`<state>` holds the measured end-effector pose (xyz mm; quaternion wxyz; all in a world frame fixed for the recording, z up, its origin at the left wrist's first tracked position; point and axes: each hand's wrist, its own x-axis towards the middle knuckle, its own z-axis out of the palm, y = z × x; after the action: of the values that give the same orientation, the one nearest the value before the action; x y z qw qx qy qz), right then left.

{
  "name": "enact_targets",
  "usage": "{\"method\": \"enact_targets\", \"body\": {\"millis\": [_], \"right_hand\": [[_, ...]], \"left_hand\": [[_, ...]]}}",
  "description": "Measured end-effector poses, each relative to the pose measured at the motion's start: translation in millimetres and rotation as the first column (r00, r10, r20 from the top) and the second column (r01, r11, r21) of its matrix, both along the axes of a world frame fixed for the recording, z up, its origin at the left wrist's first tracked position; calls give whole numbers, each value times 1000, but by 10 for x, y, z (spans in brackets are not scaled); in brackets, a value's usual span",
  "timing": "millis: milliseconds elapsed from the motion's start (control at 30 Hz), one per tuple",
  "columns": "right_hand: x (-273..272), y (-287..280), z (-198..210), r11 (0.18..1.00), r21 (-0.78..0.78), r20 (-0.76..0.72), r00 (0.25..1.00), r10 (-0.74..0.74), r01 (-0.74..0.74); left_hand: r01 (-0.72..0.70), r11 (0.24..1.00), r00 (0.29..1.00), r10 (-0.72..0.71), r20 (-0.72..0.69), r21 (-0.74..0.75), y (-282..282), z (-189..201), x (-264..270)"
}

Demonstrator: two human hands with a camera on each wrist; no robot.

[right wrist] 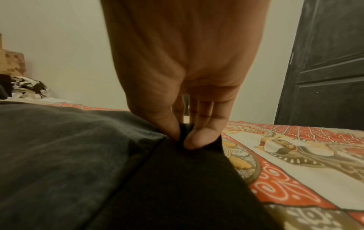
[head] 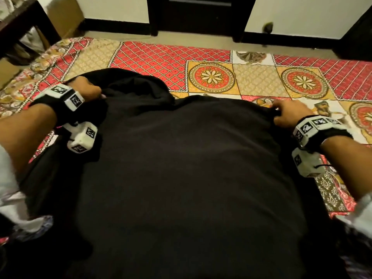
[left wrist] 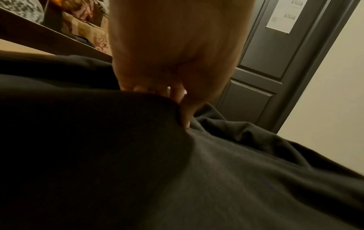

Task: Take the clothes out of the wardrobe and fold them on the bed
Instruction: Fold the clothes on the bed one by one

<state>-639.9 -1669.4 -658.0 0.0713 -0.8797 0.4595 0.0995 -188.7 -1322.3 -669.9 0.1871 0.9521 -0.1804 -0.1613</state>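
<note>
Black garment (head: pixel 181 168) lies spread over our side of the bed (head: pixel 211 77), covering most of the near half of the patterned red-and-yellow bedspread; hood-like bunch of fabric at its far edge, left of centre.

Around it:
- Dark panelled door (head: pixel 193 15) across the strip of floor beyond the bed, with a paper sheet (left wrist: pixel 285 15) stuck on it in the left wrist view.
- Dark wooden furniture (head: pixel 18 23) and a cardboard box (head: pixel 64 15) at far left.
- Crumpled black-and-white cloth (right wrist: pixel 27 88) beyond the garment's left end, seen from the right wrist view.
- Second dark door (right wrist: pixel 325 70) at far right.
- Nothing lies on top of the garment; bedspread to the right of it is bare.

Hands:
- Our left hand (head: pixel 88 89) is at the far-left corner, knuckles up, fingers curled into the fabric just beside the hood bunch. Left wrist view shows the thumb pressed against the cloth with fingertips tucked behind a raised fold.
- Our right hand (head: pixel 285 115) is at the far-right corner, palm down. Right wrist view shows thumb and fingertip pinching a small ridge of black fabric at the edge, other fingers straight behind it.
- Both forearms reach forward, well apart, one on each side of the garment; tracker blocks strapped to both wrists.
</note>
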Motion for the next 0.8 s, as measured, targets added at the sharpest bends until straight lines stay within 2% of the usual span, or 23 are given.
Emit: {"method": "enact_targets", "body": {"millis": [100,200,267,400,433,467,500,567,600,633,700,800], "right_hand": [[-5,-54,-58,997,-58,40,998,-42,45],[-9,-46,-84,993,-89,48,996,-78,83],[-7,-36,-88,992,-85,51,995,-90,94],[-28,35,-57,992,-92,70,994,-81,88],[-38,52,-47,992,-94,82,994,-79,87],[-48,72,-33,992,-96,94,993,-78,87],[-51,87,-21,991,-97,106,991,-79,90],[-58,122,21,989,-108,136,987,-87,102],[-56,149,42,987,-121,155,984,-87,106],[-62,170,62,984,-139,180,980,-84,110],[-96,211,101,978,-179,231,971,-67,110],[-230,269,194,969,-236,286,958,-3,73]], "left_hand": [[-8,1000,986,4,168,21,156,-37,68],[102,970,950,-160,267,219,222,-118,-16],[153,942,917,-249,312,300,205,-165,-87],[181,946,891,-273,362,268,168,-132,-258],[232,943,850,-317,421,239,151,-104,-305],[333,919,778,-394,489,210,122,-69,-352],[469,862,681,-493,541,194,67,-29,-412],[729,647,449,-697,558,221,-135,21,-575],[792,551,360,-768,529,261,-270,39,-681],[813,492,309,-818,485,312,-418,44,-784],[786,463,309,-869,388,411,-681,16,-950],[713,493,384,-870,310,499,-924,8,-1069]]}}
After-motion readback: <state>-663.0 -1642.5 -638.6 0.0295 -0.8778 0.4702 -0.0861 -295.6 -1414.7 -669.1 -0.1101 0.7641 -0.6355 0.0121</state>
